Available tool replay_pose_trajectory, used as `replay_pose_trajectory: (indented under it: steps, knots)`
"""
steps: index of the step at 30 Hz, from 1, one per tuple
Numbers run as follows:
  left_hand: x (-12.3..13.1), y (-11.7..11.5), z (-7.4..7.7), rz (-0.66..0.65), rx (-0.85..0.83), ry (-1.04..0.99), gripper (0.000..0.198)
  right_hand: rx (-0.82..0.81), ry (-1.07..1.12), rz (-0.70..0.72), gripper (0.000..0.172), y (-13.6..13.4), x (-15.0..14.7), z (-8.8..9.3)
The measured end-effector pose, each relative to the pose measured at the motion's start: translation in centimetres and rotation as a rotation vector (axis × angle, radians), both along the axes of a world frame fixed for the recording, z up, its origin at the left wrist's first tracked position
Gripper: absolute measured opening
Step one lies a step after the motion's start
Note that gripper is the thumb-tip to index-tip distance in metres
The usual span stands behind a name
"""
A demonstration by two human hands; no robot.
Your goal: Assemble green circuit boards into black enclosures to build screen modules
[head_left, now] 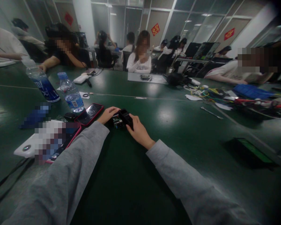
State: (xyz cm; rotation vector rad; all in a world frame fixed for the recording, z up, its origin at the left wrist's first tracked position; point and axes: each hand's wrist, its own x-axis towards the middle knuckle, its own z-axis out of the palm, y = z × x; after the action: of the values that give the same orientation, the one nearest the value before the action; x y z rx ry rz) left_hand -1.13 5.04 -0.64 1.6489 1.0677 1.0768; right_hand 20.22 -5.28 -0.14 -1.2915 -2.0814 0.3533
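On the green tabletop in front of me lies a small circuit board (117, 122) with metal ports along its near side. My left hand (107, 115) curls round the board's left and far side, its fingertips partly hidden behind a black plastic case part (125, 116). That case part is tilted over the board's right side, and my right hand (140, 132) grips it between thumb and fingers. Whether the case part touches the board I cannot tell.
Left of my hands are a red-edged phone (90, 114), a black earbud case (70, 116), a water bottle (73, 100), a blue-labelled bottle (45, 82) and a white device (29, 142). To the right are tangled cables (245, 101) and a black tray (254, 153). People sit opposite.
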Motion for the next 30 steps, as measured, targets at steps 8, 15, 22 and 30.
replay_pose_trajectory:
  steps: [8,15,22,30]
  knots:
    - [0.0,-0.06,0.09,0.0,-0.012,-0.001,0.043,0.011,0.001,0.003,0.057,0.21,0.12,-0.4]
    - [-0.08,0.13,-0.11,-0.005,0.005,0.003,0.042,0.009,0.007,0.007,0.056,0.1,0.06,-0.24]
    - [-0.11,0.03,0.03,0.006,0.002,0.02,0.047,0.013,-0.002,0.009,0.057,0.03,0.11,-0.21]
    - [-0.04,0.33,-0.3,0.005,0.017,0.024,0.045,0.013,-0.014,-0.001,0.057,0.07,0.0,-0.19]
